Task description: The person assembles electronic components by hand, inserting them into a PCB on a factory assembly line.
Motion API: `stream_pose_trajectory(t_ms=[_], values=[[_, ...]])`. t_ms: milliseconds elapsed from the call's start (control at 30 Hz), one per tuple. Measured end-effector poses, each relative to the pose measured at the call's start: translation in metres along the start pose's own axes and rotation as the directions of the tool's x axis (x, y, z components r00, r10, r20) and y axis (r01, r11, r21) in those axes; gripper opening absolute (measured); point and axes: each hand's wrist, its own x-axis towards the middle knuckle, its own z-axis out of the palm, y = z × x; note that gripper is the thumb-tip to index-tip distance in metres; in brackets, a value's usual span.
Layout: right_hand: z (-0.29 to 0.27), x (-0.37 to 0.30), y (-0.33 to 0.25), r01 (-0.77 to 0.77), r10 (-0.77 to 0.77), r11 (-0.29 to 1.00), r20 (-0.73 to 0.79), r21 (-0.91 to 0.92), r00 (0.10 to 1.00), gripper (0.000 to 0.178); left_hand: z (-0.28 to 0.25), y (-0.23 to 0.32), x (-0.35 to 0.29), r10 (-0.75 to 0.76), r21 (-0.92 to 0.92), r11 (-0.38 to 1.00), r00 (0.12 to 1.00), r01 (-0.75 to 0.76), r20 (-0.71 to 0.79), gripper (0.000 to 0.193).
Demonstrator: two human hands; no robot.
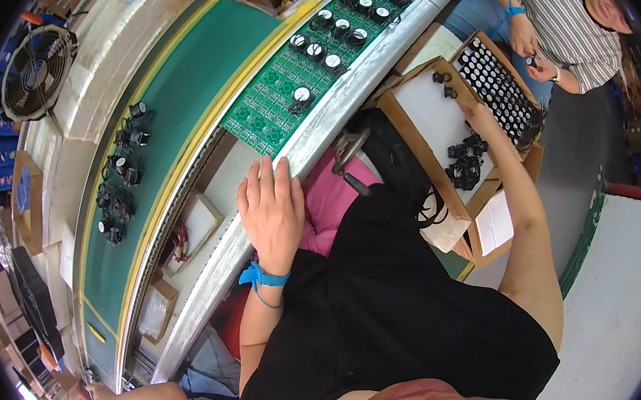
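My left hand (270, 207) lies flat with fingers stretched out on the silvery metal rail (244, 239). Its fingertips touch or nearly touch the near end of a green circuit board panel (255, 122). Round black parts with white tops and black leads (314, 51) stand in rows on the panel's far portion; a single one (301, 95) sits closer to me. My right hand (482, 121) reaches over a shallow cardboard box (396, 123) lined with white. Its fingers look loosely apart, holding nothing visible. A heap of small black parts (465, 161) lies beside it in the box.
Loose black wired parts (121, 167) lie along the green conveyor belt (195, 59). A co-worker (556, 34) at upper right holds a small part near a box of white-topped parts (498, 86). A metal clamp handle (350, 161) juts below the rail. A fan (38, 72) stands far left.
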Motion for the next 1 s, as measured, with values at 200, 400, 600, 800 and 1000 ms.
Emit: stream_pose_trajectory(t_ms=[200, 400, 600, 800, 1000], values=[[0.04, 0.034, -0.024, -0.271, 0.334, 0.915, -0.185, 0.301, 0.924, 0.034, 0.002, 0.001, -0.003, 0.043, 0.007, 0.999, 0.999, -0.043, -0.004, 0.034], [0.035, 0.034, -0.052, -0.193, 0.205, 0.977, -0.173, 0.087, 0.963, 0.036, 0.003, 0.0, -0.003, 0.03, 0.062, 0.998, 0.999, -0.032, 0.035, 0.035], [0.015, 0.024, -0.055, -0.113, 0.154, 0.981, -0.282, 0.155, 0.947, 0.03, 0.003, 0.0, -0.003, 0.045, 0.08, 0.996, 0.998, -0.05, 0.052, 0.037], [-0.067, 0.018, 0.034, -0.107, 0.745, 0.446, -0.302, 0.889, 0.594, 0.036, 0.001, 0.002, -0.002, 0.035, 0.05, 0.998, 0.999, -0.037, 0.038, 0.035], [-0.122, -0.026, -0.072, -0.116, 0.373, -0.072, 0.135, 0.991, 0.918, 0.024, -0.006, 0.0, 0.002, -0.38, -0.687, 0.678, 0.925, 0.261, -0.023, 0.02]])
